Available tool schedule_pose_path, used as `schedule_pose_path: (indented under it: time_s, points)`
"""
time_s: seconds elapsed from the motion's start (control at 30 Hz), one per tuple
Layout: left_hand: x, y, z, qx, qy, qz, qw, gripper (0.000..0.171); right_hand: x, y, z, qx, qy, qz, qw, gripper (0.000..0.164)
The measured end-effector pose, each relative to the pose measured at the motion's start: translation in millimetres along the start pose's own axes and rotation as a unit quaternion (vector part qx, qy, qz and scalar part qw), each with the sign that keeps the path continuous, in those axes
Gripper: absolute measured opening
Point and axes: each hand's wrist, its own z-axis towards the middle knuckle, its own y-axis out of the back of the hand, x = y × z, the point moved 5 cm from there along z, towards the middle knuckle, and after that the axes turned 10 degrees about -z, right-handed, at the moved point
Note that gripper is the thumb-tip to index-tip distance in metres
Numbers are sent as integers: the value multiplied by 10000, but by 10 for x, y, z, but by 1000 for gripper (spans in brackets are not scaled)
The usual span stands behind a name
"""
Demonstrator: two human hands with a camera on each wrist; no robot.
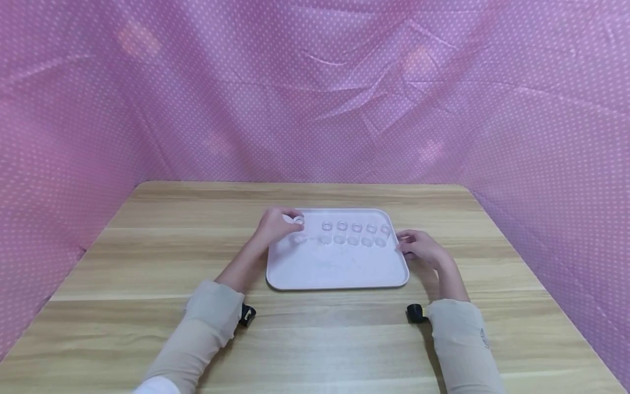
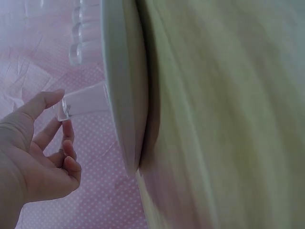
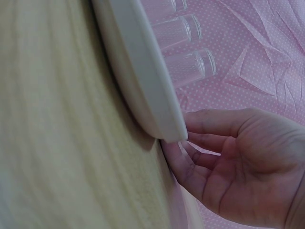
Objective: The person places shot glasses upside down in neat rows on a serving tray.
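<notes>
In the head view, several small clear glasses stand bottom-up in a row on a white tray (image 1: 339, 268), thick bases on top. My left hand (image 1: 276, 225) reaches over the tray's left side and pinches the thick base of one glass (image 1: 299, 220) between thumb and fingers. The left wrist view shows that glass (image 2: 86, 99) upright on its mouth at the tray's surface, apart from the others. My right hand (image 1: 418, 246) holds the tray's right edge; in the right wrist view its bent fingers (image 3: 214, 121) are at the rim, beside the end glass (image 3: 190, 67).
The tray lies on a wood-grain table (image 1: 334, 339). Pink dotted cloth (image 1: 315, 109) hangs behind and on both sides. Black wrist devices (image 1: 248, 315) sit at both sleeve cuffs. The row of glasses (image 1: 356, 227) fills the tray's back right.
</notes>
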Motion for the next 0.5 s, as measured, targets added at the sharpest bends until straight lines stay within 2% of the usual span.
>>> schedule_pose_path:
  time_s: [0.27, 0.5]
  points:
    - [-8, -144, 43, 366, -185, 170, 9990, 26, -29, 2, 22, -20, 81, 22, 10000, 44]
    - [-27, -201, 58, 435, -385, 374, 9976, 28, -24, 4, 23, -46, 62, 4, 10000, 44]
